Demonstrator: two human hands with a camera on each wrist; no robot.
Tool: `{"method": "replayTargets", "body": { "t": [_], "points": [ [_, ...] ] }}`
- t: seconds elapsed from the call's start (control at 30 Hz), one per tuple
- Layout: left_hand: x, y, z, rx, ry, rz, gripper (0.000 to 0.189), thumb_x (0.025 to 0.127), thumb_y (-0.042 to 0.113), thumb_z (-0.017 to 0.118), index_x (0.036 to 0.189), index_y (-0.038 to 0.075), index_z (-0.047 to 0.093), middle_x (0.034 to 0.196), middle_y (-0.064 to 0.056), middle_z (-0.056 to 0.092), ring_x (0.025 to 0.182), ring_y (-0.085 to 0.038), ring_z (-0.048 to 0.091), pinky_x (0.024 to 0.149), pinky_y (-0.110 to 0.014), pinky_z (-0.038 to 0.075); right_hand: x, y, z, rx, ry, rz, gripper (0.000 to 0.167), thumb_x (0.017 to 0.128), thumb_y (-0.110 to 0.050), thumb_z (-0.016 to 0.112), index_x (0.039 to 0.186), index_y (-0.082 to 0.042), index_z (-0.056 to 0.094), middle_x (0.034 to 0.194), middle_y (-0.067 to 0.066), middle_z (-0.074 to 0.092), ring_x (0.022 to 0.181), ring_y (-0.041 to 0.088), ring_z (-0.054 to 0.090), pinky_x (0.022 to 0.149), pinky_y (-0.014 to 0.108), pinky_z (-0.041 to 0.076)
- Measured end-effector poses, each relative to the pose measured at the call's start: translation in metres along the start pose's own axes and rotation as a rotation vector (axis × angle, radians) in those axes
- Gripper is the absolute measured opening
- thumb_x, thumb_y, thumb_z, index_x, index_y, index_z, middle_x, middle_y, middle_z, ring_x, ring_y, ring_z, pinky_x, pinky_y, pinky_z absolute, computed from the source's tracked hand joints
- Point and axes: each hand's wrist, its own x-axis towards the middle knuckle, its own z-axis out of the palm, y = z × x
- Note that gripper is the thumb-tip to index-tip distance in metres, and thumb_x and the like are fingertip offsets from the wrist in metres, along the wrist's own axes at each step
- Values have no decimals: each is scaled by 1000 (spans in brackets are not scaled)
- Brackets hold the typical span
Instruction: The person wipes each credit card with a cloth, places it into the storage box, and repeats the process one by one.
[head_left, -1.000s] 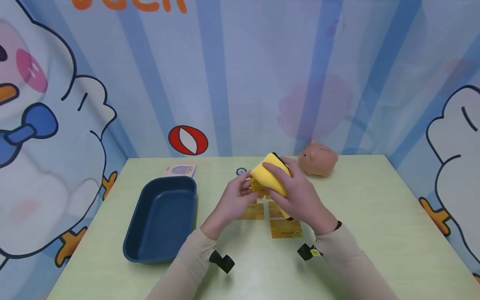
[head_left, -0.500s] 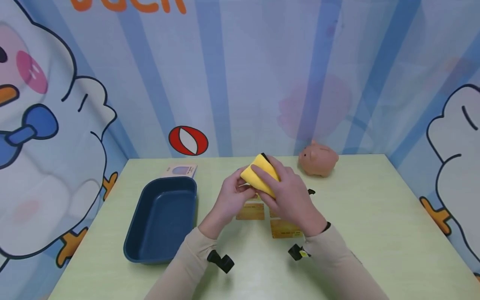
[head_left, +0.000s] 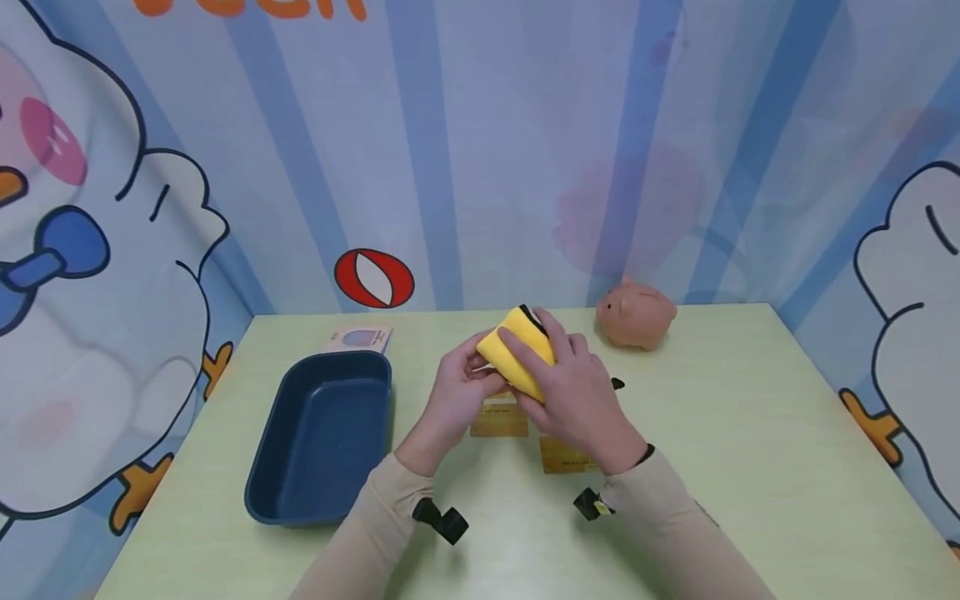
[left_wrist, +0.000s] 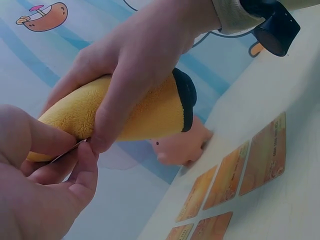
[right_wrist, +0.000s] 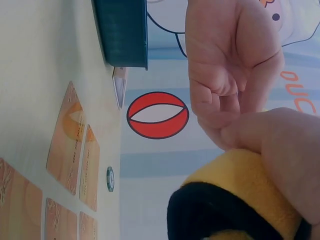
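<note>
A yellow cloth (head_left: 530, 335) with black edging is bunched above the middle of the table. My right hand (head_left: 581, 392) grips it, thumb and fingers wrapped over the folds. Right beside it, my left hand (head_left: 453, 396) pinches a thin, flat piece (left_wrist: 70, 151) that shows edge-on against the cloth in the left wrist view. Most of that piece is hidden by fingers and cloth. Below the hands, several gold-orange cards (left_wrist: 265, 155) lie in rows on the table; in the head view the hands cover part of them.
A dark blue tray (head_left: 262, 467) stands on the left of the table (head_left: 750, 467). Behind it lies a pale printed box or booklet (head_left: 360, 339). A pink piggy bank (head_left: 636, 315) sits at the back right. A small round token (right_wrist: 110, 179) lies near the cards.
Both hands have shifted slightly left with the cloth, the right hand more. The cloth now sits closer over the left fingers, and its end sticks out right of the right hand.
</note>
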Motion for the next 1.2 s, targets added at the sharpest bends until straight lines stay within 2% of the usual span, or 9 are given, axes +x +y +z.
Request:
{"method": "replayTargets", "body": {
  "t": [0.17, 0.3, 0.4, 0.63, 0.97, 1.03, 1.2],
  "points": [
    [1, 1, 0, 1, 19, 18, 59, 101, -3, 64, 156, 10, 49, 142, -16, 65, 120, -34, 70, 96, -38, 61, 0, 1, 1, 34, 0, 34, 75, 96, -41, 73, 162, -33, 40, 159, 28, 36, 87, 43, 60, 53, 46, 56],
    [1, 1, 0, 19, 40, 9, 59, 100, -2, 66, 155, 12, 50, 142, -13, 66, 118, -32, 71, 92, -34, 61, -2, 3, 1, 72, -19, 58, 72, 97, -38, 72, 162, -34, 41, 157, 25, 39, 88, 40, 61, 50, 44, 56],
    [0, 1, -1, 32, 52, -1, 59, 100, -1, 67, 156, 12, 50, 144, -12, 65, 118, -32, 71, 89, -33, 61, -3, 4, -1, 84, -34, 69, 72, 97, -38, 72, 162, -35, 41, 155, 24, 40, 91, 39, 60, 53, 44, 57],
    [1, 4, -6, 49, 64, -7, 60, 101, -6, 61, 158, 9, 47, 147, -13, 63, 122, -33, 69, 94, -34, 60, -2, 11, -9, 118, -53, 95, 73, 98, -36, 74, 162, -34, 41, 153, 25, 42, 100, 40, 61, 60, 48, 60],
    [0, 10, -12, 36, 70, 13, 61, 101, -7, 60, 158, 11, 48, 140, -18, 67, 116, -40, 70, 88, -31, 61, -3, 24, -12, 129, -23, 81, 73, 96, -31, 76, 161, -28, 43, 149, 30, 46, 107, 43, 61, 63, 49, 60],
    [1, 10, -13, 29, 76, 5, 60, 101, -6, 60, 157, 13, 50, 138, -17, 68, 112, -37, 72, 87, -30, 61, -3, 27, -13, 123, -17, 79, 73, 97, -30, 76, 161, -28, 43, 148, 30, 47, 107, 43, 61, 63, 49, 60],
    [1, 12, -14, -21, 72, -18, 59, 101, -6, 60, 156, 15, 51, 136, -16, 70, 96, -19, 77, 83, -26, 60, -4, 33, -15, 115, -8, 77, 72, 98, -30, 74, 162, -29, 42, 147, 30, 48, 107, 43, 62, 61, 49, 60]
  ]
}}
